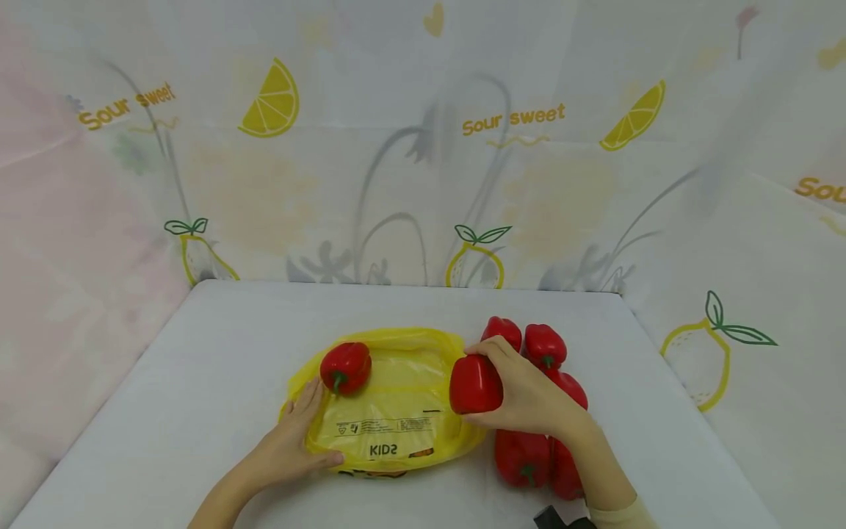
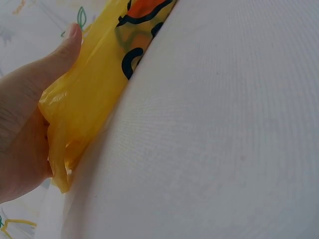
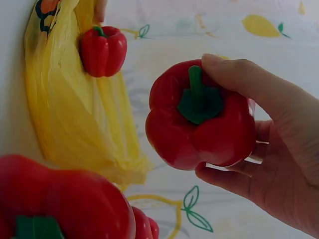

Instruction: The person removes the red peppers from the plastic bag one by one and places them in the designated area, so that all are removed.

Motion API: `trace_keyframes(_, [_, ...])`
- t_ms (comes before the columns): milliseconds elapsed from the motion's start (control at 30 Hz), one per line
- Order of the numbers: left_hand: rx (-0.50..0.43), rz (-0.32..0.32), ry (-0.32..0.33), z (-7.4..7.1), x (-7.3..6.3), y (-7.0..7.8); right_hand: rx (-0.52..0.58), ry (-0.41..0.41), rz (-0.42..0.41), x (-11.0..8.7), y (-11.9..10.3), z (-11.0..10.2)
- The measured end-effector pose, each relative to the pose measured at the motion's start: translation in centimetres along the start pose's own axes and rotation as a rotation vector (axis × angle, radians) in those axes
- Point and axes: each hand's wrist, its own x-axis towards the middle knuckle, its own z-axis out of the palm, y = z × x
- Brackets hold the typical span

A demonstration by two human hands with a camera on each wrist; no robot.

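Observation:
My right hand (image 1: 529, 389) grips a red bell pepper (image 1: 476, 384) over the right edge of the yellow plastic bag (image 1: 390, 404). In the right wrist view, thumb and fingers wrap this pepper's sides, and its green stem (image 3: 197, 82) faces the camera. A second red bell pepper (image 1: 346, 367) lies on the bag's left part, close to my left fingertips. My left hand (image 1: 291, 441) rests along the bag's left edge with its fingers extended and thumb apart. The left wrist view has the thumb (image 2: 62, 55) lying against the yellow film; the other fingers are largely hidden there.
Several more red bell peppers (image 1: 522, 457) cluster on the white table (image 1: 218, 345) right of the bag, partly behind my right forearm. A black object (image 1: 551, 518) shows at the bottom edge. A lemon-printed curtain (image 1: 396, 184) hangs behind the table.

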Motion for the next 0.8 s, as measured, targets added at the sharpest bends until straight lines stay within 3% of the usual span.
trace_keyframes(233, [0.007,0.011,0.001,-0.1,0.1,0.0,0.028,0.038,0.012,-1.4,1.4,-1.2])
trace_keyframes(800, [-0.012,0.031,0.024,0.2,0.1,-0.2,0.091,0.115,-0.081,-4.3,4.0,-3.6])
